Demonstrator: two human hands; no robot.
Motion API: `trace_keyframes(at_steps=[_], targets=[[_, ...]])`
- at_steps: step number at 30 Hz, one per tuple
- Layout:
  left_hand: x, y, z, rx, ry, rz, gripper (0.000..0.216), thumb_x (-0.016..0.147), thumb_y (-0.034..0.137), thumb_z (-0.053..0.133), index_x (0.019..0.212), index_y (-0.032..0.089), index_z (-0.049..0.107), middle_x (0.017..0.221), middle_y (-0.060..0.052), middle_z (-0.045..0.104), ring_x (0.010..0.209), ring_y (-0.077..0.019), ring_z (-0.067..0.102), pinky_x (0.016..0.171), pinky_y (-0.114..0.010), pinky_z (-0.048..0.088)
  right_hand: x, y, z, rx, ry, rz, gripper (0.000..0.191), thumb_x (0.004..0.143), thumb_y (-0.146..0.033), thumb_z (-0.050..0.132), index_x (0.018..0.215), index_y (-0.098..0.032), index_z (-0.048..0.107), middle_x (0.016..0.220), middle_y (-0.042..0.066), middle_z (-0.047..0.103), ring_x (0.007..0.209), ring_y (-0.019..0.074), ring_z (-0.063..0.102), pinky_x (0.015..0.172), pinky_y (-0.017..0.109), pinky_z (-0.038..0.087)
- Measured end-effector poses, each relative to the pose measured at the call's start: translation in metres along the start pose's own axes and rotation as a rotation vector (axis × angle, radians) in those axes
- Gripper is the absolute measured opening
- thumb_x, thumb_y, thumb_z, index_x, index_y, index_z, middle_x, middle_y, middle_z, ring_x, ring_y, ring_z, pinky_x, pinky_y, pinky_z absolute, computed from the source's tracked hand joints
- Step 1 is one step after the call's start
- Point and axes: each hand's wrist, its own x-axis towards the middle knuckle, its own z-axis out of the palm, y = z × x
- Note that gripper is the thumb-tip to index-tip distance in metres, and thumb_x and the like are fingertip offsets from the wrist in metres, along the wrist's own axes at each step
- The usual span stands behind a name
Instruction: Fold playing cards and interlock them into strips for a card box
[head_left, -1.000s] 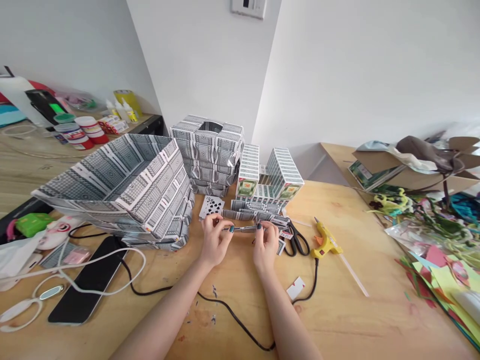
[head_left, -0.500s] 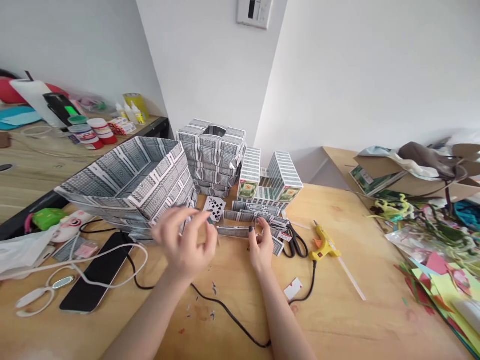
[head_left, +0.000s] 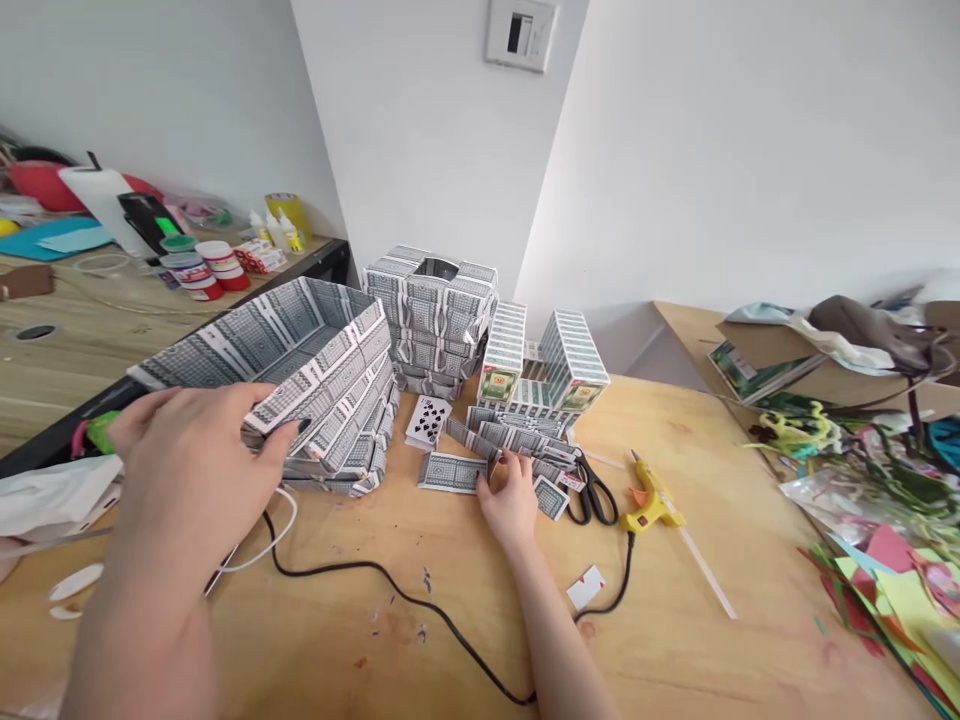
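My left hand (head_left: 199,465) grips the near corner of a large open-topped box made of playing cards (head_left: 345,375), its thumb on the outer wall. That hand hides part of the box's near side. My right hand (head_left: 511,505) is closed at the end of a folded playing-card strip (head_left: 453,471) low on the table. More folded card strips (head_left: 517,437) lie just beyond its fingers. A loose card with black spades (head_left: 428,421) lies face up between the box and the strips.
Behind stand a taller card-built structure (head_left: 431,315) and stacked green-and-white card boxes (head_left: 574,360). Black scissors (head_left: 594,492) and a yellow glue gun (head_left: 651,497) lie to the right, its black cord (head_left: 442,605) crossing the table. Coloured paper scraps (head_left: 889,590) pile up far right.
My left hand has moved left and down from above the table onto the box's corner. My right hand stays by the strips, where the front strip now shows more of its flat face.
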Motion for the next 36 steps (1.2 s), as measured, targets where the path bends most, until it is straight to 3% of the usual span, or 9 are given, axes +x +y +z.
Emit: trace_keyframes(at_steps=[4,10,15,18,21,26,32,36], targets=[[0.000,-0.004,-0.005,-0.074,0.093,0.052,0.022,0.073,0.031,0.047,0.085,0.016,0.059,0.070,-0.008,0.060,0.083,-0.0270,0.055,0.089,-0.044,0.037,-0.002,-0.001,-0.001,-0.037,-0.020,-0.026,0.035,0.070,-0.024,0.048,0.104,-0.019,0.046,0.103,0.008,0.053,0.084,0.0219,0.058,0.061,0.029,0.044],[-0.008,-0.001,-0.024,-0.268,0.275,0.136,0.015,0.073,0.027,0.056,0.084,0.017,0.059,0.079,-0.007,0.062,0.081,-0.0216,0.057,0.092,-0.042,0.039,-0.004,0.003,-0.001,-0.019,-0.046,-0.025,0.036,0.073,-0.012,0.036,0.108,-0.015,0.045,0.076,0.005,0.061,0.065,0.0206,0.059,0.058,0.028,0.042],[-0.020,0.005,-0.037,-0.517,0.343,0.178,0.018,0.064,0.020,0.066,0.080,0.018,0.058,0.079,-0.003,0.061,0.078,-0.0181,0.056,0.094,-0.044,0.038,-0.002,-0.003,-0.028,0.080,-0.066,0.002,0.040,0.069,-0.010,0.034,0.106,-0.014,0.049,0.075,0.006,0.061,0.065,0.0198,0.058,0.059,0.027,0.042],[-0.026,0.015,-0.042,-0.651,0.267,0.297,0.016,0.065,0.014,0.065,0.077,0.019,0.057,0.074,-0.001,0.059,0.077,-0.0168,0.055,0.093,-0.045,0.038,-0.004,-0.006,-0.066,0.068,0.001,0.068,0.038,0.068,-0.013,0.037,0.104,-0.015,0.050,0.075,0.006,0.061,0.068,0.0201,0.057,0.060,0.026,0.041],[-0.035,0.028,-0.040,-0.787,0.077,0.466,0.017,0.069,0.008,0.059,0.080,0.021,0.054,0.069,0.002,0.058,0.075,-0.0151,0.054,0.093,-0.046,0.036,-0.011,-0.003,-0.111,-0.031,0.110,0.186,0.034,0.068,-0.017,0.039,0.099,-0.017,0.052,0.073,0.005,0.060,0.068,0.0208,0.056,0.058,0.026,0.040],[-0.059,0.052,-0.016,-0.929,-0.220,0.607,0.019,0.074,0.004,0.050,0.082,0.021,0.053,0.072,0.002,0.059,0.080,-0.0130,0.055,0.098,-0.045,0.032,-0.030,0.014,-0.165,-0.265,0.312,0.410,0.034,0.073,-0.021,0.038,0.105,-0.018,0.049,0.074,0.007,0.058,0.066,0.0245,0.053,0.055,0.031,0.037],[-0.091,0.061,0.031,-0.985,-0.448,0.632,0.020,0.079,0.007,0.044,0.079,0.022,0.057,0.072,0.001,0.060,0.088,-0.0142,0.055,0.101,-0.045,0.031,-0.038,0.035,-0.171,-0.146,0.499,0.455,0.030,0.069,-0.022,0.043,0.097,-0.028,0.053,0.063,0.004,0.051,0.058,0.0250,0.047,0.055,0.037,0.033],[-0.104,0.054,0.051,-1.027,-0.535,0.606,0.021,0.078,0.008,0.043,0.080,0.021,0.058,0.079,-0.002,0.062,0.093,-0.0161,0.055,0.102,-0.047,0.030,-0.029,0.041,-0.162,-0.001,0.523,0.448,0.026,0.064,-0.022,0.049,0.089,-0.026,0.054,0.066,0.004,0.054,0.060,0.0239,0.049,0.055,0.037,0.035]])
